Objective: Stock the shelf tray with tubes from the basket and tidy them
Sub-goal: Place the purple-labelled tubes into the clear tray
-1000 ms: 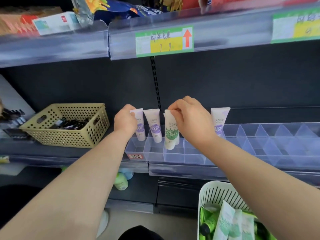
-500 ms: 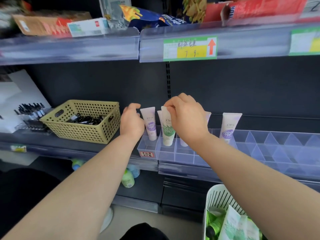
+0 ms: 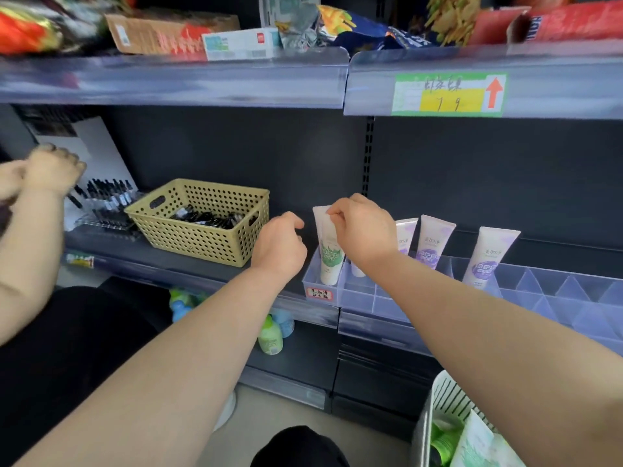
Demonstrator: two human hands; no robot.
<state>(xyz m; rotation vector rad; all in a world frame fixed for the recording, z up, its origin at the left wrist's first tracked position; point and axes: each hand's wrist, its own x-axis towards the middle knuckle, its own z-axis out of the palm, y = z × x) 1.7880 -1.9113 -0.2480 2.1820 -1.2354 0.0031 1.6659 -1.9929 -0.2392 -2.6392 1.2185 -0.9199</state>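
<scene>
A clear divided shelf tray point(image 3: 381, 299) sits on the middle shelf. My right hand point(image 3: 362, 230) pinches the top of a white tube with a green label point(image 3: 329, 261), which stands upright in the tray's leftmost compartment. My left hand point(image 3: 279, 246) hovers just left of that tube, loosely curled, touching nothing. Purple-labelled tubes point(image 3: 433, 246) stand upright to the right, one further along point(image 3: 488, 259) and one partly hidden behind my right wrist. The white slatted basket point(image 3: 443, 397) at bottom right holds more green tubes point(image 3: 478, 443).
A tan perforated basket point(image 3: 199, 227) with dark items stands left of the tray. Another person's hands point(image 3: 43, 170) work at a rack of black pens point(image 3: 104, 197) at far left. Bottles point(image 3: 269, 335) stand on the lower shelf. Snack packs fill the top shelf.
My right hand has carried the green tube left into the tray's end compartment. My left hand has come off the purple tube. The view has shifted left, bringing another person's hands into sight.
</scene>
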